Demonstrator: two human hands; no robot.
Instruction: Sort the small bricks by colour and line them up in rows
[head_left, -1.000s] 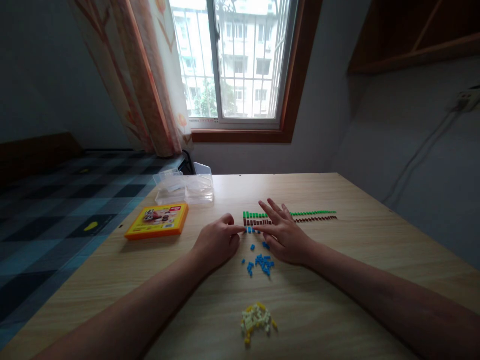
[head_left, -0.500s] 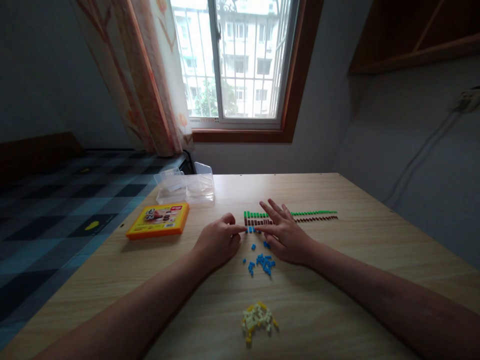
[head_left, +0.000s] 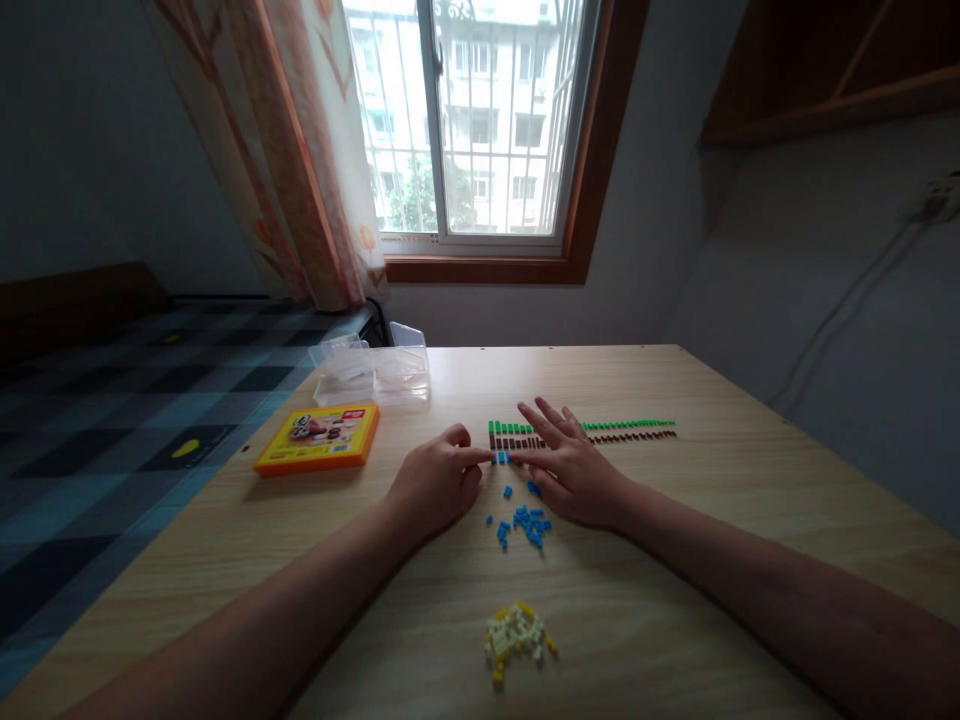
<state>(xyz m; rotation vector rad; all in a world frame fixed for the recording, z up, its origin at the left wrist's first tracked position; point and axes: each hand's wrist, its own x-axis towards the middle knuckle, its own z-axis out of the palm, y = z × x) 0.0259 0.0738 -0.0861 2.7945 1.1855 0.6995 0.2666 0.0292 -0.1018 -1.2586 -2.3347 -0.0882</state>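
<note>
A short row of small blue toy bricks (head_left: 502, 458) lies just below a brown brick row (head_left: 511, 443) and a green brick row (head_left: 630, 426). From the left, my left hand (head_left: 439, 475) touches the end of the blue row with its index finger stretched out; its other fingers are curled and it grips nothing. On the other side, my right hand (head_left: 574, 465) has its fingers spread, its index tip at the right end of the blue bricks. Its palm hides the middle of the brown and green rows. A loose pile of blue bricks (head_left: 531, 525) lies nearer to me.
Nearest me on the wooden table (head_left: 360, 620) is a pile of cream and yellow bricks (head_left: 516, 635). An orange-yellow box (head_left: 319, 440) lies at the left, with clear plastic containers (head_left: 375, 375) behind it. A checked bed (head_left: 150, 400) borders the table's left side.
Both hands keep their places at the ends of the blue row. The view has shifted very slightly; no brick has visibly moved on the table.
</note>
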